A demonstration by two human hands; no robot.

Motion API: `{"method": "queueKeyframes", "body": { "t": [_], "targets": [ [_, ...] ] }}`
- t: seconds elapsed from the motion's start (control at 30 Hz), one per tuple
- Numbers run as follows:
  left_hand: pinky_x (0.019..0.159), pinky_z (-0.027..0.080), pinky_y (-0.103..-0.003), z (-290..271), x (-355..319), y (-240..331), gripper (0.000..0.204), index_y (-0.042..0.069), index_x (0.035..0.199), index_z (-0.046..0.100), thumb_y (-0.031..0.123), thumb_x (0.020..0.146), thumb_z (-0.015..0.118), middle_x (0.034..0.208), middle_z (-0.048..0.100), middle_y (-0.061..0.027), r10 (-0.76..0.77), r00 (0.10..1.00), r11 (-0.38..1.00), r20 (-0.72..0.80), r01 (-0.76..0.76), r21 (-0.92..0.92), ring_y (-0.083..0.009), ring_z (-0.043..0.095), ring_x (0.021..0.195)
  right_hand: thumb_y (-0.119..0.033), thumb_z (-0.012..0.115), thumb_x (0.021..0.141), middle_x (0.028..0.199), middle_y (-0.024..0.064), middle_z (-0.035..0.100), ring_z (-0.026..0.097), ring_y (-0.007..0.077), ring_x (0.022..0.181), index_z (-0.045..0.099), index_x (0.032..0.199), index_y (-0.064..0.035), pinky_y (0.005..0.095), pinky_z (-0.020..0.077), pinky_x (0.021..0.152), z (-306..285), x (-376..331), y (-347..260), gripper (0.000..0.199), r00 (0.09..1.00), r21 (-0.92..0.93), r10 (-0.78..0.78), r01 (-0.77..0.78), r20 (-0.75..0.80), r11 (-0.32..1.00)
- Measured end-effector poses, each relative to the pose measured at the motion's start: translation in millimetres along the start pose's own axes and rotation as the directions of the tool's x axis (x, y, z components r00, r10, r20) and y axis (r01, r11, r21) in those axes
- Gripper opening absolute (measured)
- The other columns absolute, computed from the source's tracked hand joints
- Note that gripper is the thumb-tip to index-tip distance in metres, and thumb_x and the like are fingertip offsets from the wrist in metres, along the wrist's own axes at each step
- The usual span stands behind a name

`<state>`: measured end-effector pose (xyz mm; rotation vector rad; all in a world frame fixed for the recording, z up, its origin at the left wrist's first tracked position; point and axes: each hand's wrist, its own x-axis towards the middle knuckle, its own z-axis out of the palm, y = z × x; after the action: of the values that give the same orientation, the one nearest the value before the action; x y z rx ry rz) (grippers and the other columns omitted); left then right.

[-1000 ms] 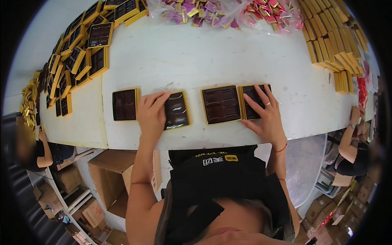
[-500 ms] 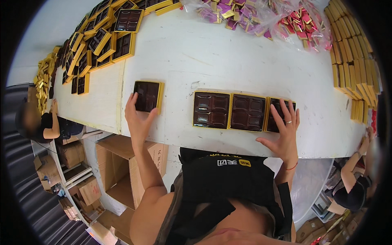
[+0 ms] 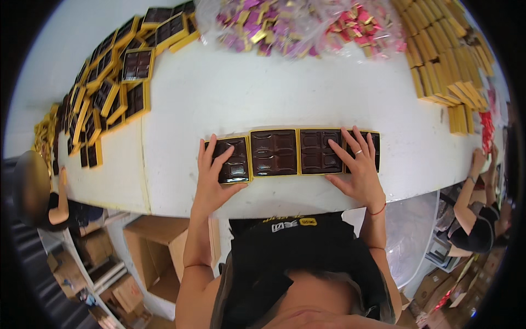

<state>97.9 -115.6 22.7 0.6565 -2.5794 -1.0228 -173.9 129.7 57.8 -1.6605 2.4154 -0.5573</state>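
Note:
Several gold-edged boxes with dark brown compartment trays lie side by side in a row near the front edge of the white table (image 3: 230,104). My left hand (image 3: 212,175) lies flat with fingers spread on the leftmost box (image 3: 234,160). Two boxes (image 3: 274,152) in the middle of the row touch each other and are uncovered. My right hand (image 3: 357,167) rests flat across the seam between the third box (image 3: 318,151) and the rightmost box (image 3: 373,148), which it partly hides.
Many more open gold-edged boxes (image 3: 118,82) are heaped along the table's left side. A clear bag of pink and red wrapped sweets (image 3: 307,24) lies at the back. Gold lids (image 3: 449,71) are stacked at right. Other people (image 3: 476,219) work at both ends. Cardboard boxes (image 3: 159,252) stand below.
My left hand has slid the separate left box rightward until it joins the row. My right hand has moved left, now flat over the two right boxes.

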Motion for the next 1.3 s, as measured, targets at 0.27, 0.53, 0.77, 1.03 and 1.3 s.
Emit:
{"method": "queueKeyframes", "body": {
  "t": [0.27, 0.53, 0.77, 1.03, 1.3],
  "targets": [
    [0.109, 0.036, -0.046, -11, 142, 14, 0.047, 0.009, 0.124, 0.062, 0.021, 0.081, 0.077, 0.138, 0.054, -0.0145, 0.262, 0.958, 0.964, -0.113, -0.255, 0.076, -0.0360, 0.043, 0.133, -0.036, 0.076, 0.081, 0.154, 0.0123, 0.036, 0.024, 0.0373, 0.147, 0.043, 0.147, -0.0140, 0.0563, 0.0116, 0.120, -30, 27, 38, 0.077, 0.993, 0.252, -0.013, 0.042, -0.116, 0.967],
    [0.075, 0.051, -0.037, 21, 324, -28, 0.032, 0.006, 0.104, 0.067, 0.013, 0.076, 0.080, 0.096, 0.065, -0.0128, 0.195, 0.935, 0.950, -0.297, -0.104, 0.295, -0.0275, 0.064, 0.090, -0.008, 0.064, 0.085, 0.096, 0.0197, 0.070, 0.066, 0.0381, 0.096, 0.066, 0.096, 0.0002, 0.0458, 0.0522, 0.085, 29, 308, 6, 0.014, 0.964, 0.098, -0.140, 0.166, -0.227, 0.981],
    [0.072, 0.048, -0.029, 1, 278, -58, 0.017, 0.005, 0.089, 0.066, 0.012, 0.080, 0.079, 0.085, 0.068, -0.0025, -0.100, 0.956, 0.937, -0.277, -0.003, -0.349, -0.0140, 0.063, 0.076, -0.025, 0.078, 0.073, 0.091, 0.0200, 0.071, 0.069, 0.0359, 0.089, 0.071, 0.093, -0.0011, 0.0457, 0.0544, 0.081, 61, 334, 26, 0.032, 0.929, 0.041, 0.116, -0.108, -0.351, 0.993],
    [0.078, 0.048, -0.025, -46, 159, -21, 0.021, 0.003, 0.113, 0.070, 0.010, 0.093, 0.066, 0.095, 0.070, -0.0013, -0.157, 0.978, 0.800, 0.136, 0.207, -0.564, -0.0087, 0.061, 0.085, -0.017, 0.072, 0.086, 0.098, 0.0126, 0.073, 0.070, 0.0233, 0.083, 0.072, 0.100, -0.0036, 0.0323, 0.0537, 0.073, 45, 277, 2, 0.020, 0.944, 0.517, 0.014, 0.168, -0.330, 0.839],
    [0.071, 0.045, -0.024, -35, 115, -37, 0.022, 0.006, 0.111, 0.071, 0.006, 0.090, 0.067, 0.092, 0.061, -0.0013, -0.011, 0.991, 0.947, 0.133, 0.053, -0.316, -0.0081, 0.055, 0.074, 0.004, 0.065, 0.082, 0.098, 0.0094, 0.068, 0.064, 0.0255, 0.085, 0.073, 0.107, -0.0101, 0.0346, 0.0506, 0.070, 69, 104, -97, 0.031, 0.948, 0.603, -0.202, 0.314, -0.247, 0.733]
  ]
}}
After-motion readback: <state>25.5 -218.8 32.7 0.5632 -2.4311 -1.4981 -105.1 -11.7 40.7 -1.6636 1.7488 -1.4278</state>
